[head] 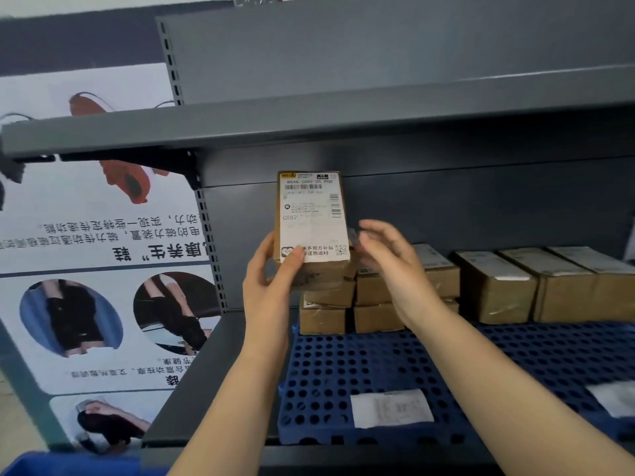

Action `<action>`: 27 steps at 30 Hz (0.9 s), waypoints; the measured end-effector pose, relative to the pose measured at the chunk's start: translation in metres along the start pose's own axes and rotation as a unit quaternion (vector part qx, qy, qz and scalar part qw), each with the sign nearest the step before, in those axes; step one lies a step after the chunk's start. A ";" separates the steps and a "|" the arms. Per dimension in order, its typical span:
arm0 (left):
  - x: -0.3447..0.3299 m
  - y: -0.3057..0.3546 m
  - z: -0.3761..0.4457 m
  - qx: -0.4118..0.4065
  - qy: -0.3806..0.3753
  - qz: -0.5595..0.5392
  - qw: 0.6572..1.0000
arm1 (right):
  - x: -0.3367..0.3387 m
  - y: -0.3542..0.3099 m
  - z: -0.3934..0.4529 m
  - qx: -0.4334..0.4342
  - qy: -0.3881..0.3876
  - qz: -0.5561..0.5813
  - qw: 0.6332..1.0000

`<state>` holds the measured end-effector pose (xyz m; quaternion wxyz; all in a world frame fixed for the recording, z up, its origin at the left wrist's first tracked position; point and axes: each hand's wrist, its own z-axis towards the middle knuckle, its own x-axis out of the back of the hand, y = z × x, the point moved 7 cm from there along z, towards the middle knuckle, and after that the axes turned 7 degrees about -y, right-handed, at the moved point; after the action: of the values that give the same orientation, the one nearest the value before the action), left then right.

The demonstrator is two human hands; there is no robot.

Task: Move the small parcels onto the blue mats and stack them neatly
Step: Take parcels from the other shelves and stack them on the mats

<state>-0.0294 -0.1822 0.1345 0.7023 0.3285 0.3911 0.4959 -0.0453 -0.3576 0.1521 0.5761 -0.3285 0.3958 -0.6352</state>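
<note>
My left hand (271,273) grips a small brown parcel (311,214) with a white shipping label by its lower left corner, holding it upright above the stacked parcels (330,304) at the back of the blue perforated mat (378,365). My right hand (388,259) hovers just right of the held parcel, fingers relaxed and spread, holding nothing. Two short stacks of cardboard parcels stand behind my hands, partly hidden by them. Three more parcels (549,283) lie side by side to the right on the mat.
A grey metal shelf (309,125) hangs low above the mat. White paper slips (391,407) lie on the mat's front. A printed poster (103,269) fills the left side. A blue bin edge (68,465) shows bottom left.
</note>
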 end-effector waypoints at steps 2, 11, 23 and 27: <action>-0.018 -0.002 -0.005 0.002 -0.023 0.012 1.000 | 0.002 -0.003 -0.011 0.007 -0.019 0.021 1.000; -0.114 -0.011 -0.015 -0.006 -0.104 0.073 0.992 | 0.089 -0.019 -0.036 0.039 0.029 0.030 0.998; -0.262 -0.058 0.008 0.048 -0.144 0.100 0.983 | 0.245 -0.017 -0.011 0.006 0.051 0.029 0.998; -0.291 -0.069 0.015 0.069 -0.136 0.092 0.984 | 0.276 -0.011 0.002 -0.008 0.040 0.026 0.999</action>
<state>-0.0449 -0.4804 0.1484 0.6759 0.4748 0.2932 0.4813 -0.0824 -0.6317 0.1524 0.5735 -0.2967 0.4322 -0.6295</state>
